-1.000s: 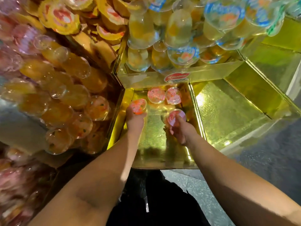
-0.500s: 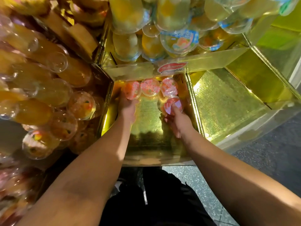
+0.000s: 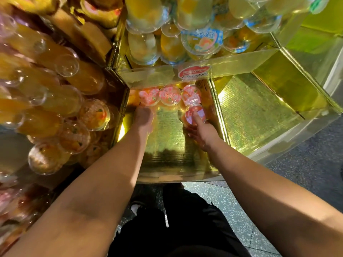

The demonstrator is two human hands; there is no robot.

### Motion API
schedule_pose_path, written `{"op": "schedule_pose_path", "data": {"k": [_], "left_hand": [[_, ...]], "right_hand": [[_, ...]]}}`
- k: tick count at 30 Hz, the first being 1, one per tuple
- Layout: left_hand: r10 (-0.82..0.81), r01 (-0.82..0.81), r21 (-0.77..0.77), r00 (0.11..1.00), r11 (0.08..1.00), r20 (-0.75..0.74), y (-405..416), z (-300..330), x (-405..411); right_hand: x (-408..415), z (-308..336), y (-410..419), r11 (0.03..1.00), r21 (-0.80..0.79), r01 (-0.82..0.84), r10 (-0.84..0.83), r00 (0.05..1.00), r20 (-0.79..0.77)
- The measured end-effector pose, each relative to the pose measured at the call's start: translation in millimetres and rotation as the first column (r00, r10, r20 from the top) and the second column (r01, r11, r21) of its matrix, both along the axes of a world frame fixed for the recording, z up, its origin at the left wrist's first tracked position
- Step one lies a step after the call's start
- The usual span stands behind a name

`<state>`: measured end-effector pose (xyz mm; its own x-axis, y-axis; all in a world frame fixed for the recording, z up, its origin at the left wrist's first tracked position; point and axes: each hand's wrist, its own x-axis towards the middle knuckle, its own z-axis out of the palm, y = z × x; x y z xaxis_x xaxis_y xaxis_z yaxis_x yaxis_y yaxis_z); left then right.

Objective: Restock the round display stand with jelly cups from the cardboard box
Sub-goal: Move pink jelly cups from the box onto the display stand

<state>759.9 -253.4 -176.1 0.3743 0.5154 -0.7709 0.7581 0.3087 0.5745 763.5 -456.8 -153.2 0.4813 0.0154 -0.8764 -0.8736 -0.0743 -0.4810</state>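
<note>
Three pink cups (image 3: pixel 169 95) sit in a row against the back wall of the gold bay (image 3: pixel 167 145). The right hand (image 3: pixel 201 131) grips a fourth cup (image 3: pixel 195 114) just in front of the row's right end. The left hand (image 3: pixel 143 117) is blurred by the row's left cup; whether it grips anything I cannot tell. Pushed in crooked, the fourth cup could knock the row askew or tip.

Three cups (image 3: pixel 169 94) behind held cup (image 3: pixel 195 113)

Both forearms reach toward frame centre; left hand (image 3: pixel 143 115) blurred, fingers indistinct; right hand (image 3: pixel 201 131) curled, thumb extended upward
</note>
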Motion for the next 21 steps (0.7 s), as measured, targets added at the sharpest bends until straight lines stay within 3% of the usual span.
{"op": "schedule_pose_path", "data": {"k": [5,7,9,10,12,14,17,21], "left_hand": [[-0.201,0.203,-0.037,0.979,0.978,0.041,-7.6,37.2,-45.0],[-0.288,0.292,-0.033,0.954,0.956,0.084,-7.6,59.9,-70.3],[-0.412,0.415,-0.004,0.906,0.91,0.095,-10.6,86.2,-90.8],[-0.457,0.457,0.026,0.884,0.889,0.099,-9.9,100.3,-103.7],[-0.527,0.518,0.108,0.845,0.849,0.086,-4.8,128.6,-131.3],[-0.566,0.549,0.16,0.82,0.82,0.089,8.9,148.3,-163.1],[-0.618,0.585,0.259,0.783,0.768,0.063,41.1,171.3,-222.1],[-0.535,0.491,0.376,0.845,0.786,0.014,94.8,192.4,-316.8]], "right_hand": [[-10.5,37.8,-7.8,0.996,0.016,-0.093,0.094,0.992,-0.081],[-20.8,54.6,-9.7,0.99,0.014,-0.139,0.139,0.989,-0.048],[-28.9,61.7,-16.0,0.956,-0.068,-0.286,0.288,0.957,0.03],[-34.7,68.0,-15.4,0.902,-0.16,-0.401,0.416,0.906,0.072],[-48.7,83.3,-7.8,0.7,-0.385,-0.601,0.682,0.723,0.11],[-67.0,101.7,10.0,0.519,-0.511,-0.685,0.832,0.541,0.121],[-103.6,130.0,51.0,0.358,-0.577,-0.734,0.93,0.338,0.147],[-163.9,163.2,119.7,0.23,-0.635,-0.737,0.97,0.121,0.211]]}}
